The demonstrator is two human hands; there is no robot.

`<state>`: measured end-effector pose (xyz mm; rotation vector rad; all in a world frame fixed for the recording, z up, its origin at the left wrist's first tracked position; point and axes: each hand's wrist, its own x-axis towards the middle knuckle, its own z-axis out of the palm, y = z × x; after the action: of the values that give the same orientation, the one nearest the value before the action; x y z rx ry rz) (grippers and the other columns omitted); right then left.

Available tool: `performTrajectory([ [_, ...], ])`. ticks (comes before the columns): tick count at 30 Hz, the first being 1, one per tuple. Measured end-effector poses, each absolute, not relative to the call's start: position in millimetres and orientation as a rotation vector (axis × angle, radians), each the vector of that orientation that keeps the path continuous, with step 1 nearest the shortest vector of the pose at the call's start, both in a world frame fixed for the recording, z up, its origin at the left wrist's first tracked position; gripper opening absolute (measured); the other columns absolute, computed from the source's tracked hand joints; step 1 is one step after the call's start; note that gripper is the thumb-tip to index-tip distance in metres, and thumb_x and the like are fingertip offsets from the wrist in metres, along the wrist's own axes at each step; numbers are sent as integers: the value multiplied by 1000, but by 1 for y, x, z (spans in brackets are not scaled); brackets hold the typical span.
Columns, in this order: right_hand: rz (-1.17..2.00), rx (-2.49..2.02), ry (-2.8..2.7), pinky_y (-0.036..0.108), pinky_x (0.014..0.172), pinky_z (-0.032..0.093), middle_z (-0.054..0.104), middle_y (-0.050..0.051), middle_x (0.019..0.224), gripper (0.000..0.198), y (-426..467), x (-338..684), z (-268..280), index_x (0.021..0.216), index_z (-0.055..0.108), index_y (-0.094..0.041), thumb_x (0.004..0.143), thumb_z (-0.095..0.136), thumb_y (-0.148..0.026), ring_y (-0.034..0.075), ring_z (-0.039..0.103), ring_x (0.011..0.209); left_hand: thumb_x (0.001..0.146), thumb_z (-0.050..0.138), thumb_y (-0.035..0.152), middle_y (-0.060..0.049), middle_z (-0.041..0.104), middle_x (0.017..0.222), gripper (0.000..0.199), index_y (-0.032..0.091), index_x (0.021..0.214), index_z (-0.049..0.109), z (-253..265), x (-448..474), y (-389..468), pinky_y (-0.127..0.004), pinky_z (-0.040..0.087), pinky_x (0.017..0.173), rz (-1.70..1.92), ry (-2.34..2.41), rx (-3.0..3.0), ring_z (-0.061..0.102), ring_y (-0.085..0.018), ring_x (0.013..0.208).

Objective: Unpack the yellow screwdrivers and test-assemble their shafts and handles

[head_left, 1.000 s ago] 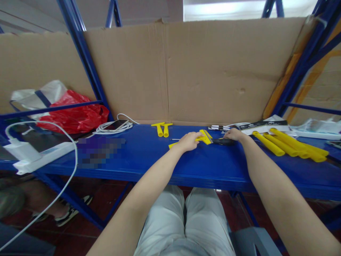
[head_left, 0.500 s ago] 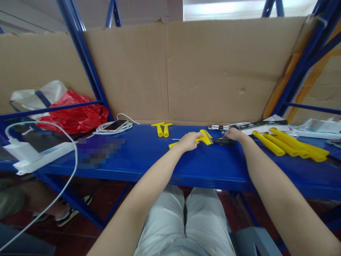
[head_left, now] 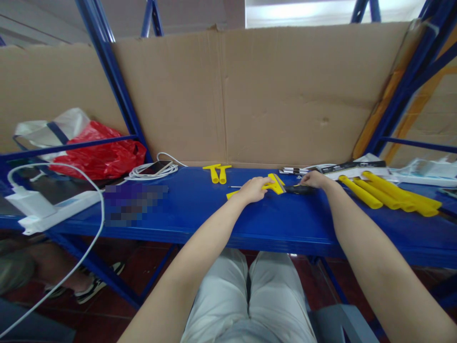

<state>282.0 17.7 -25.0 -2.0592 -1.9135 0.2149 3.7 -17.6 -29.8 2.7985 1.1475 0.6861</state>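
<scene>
My left hand (head_left: 253,189) is closed around a yellow scraper (head_left: 274,185), whose head with a greyish blade edge points right. A yellow end sticks out left of the hand, close to the table. My right hand (head_left: 314,179) is at the far side of a black handle (head_left: 302,190), with its fingertips pinched together. Whatever lies between those fingertips is too small to make out. A thin metal shaft (head_left: 234,186) shows left of my left hand. Two yellow T-shaped scraper heads (head_left: 222,175) lie side by side farther back on the blue table (head_left: 200,209).
Several yellow tubes (head_left: 389,195) lie at the right, in front of a black and white package (head_left: 353,169). Coiled white cable (head_left: 153,172), a power strip (head_left: 67,209) and a red plastic bag (head_left: 107,147) are at the left. A cardboard wall (head_left: 285,95) stands behind.
My right hand has shifted slightly, its fingertips reaching a little left beside the black handle. My left hand and the yellow scraper have stayed in place.
</scene>
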Motion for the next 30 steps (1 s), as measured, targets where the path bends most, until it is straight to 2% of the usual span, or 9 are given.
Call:
performTrajectory([
  [4,253,-2006,-1893,20,62,48,66,1,60,9,15,280,-26,62,70,-16,67,64,-13,15,62,63,82,55,12,-5,62,123,41,23,122,59,-30,4,-18,-32,42,99,680,1153,2794,57,-20,114],
  [10,205,-2012,-1805,20,61,48,67,2,61,10,14,275,-28,59,69,-16,68,64,-13,15,63,63,82,56,11,-5,62,123,42,22,122,59,-29,4,-19,-32,42,98,681,1147,2801,57,-20,114],
  [22,-109,-2248,-1883,22,69,48,72,12,83,16,16,276,-28,75,72,-14,78,57,-14,20,67,82,82,55,10,-5,62,123,42,22,122,59,-30,3,-18,-33,42,100,682,1137,2807,57,-20,114],
  [30,-108,-2292,-1893,25,73,48,71,15,90,20,17,277,-30,80,73,-12,78,53,-10,22,67,87,82,55,10,-6,63,122,41,21,122,59,-29,3,-19,-33,42,99,697,1128,2813,57,-20,114],
])
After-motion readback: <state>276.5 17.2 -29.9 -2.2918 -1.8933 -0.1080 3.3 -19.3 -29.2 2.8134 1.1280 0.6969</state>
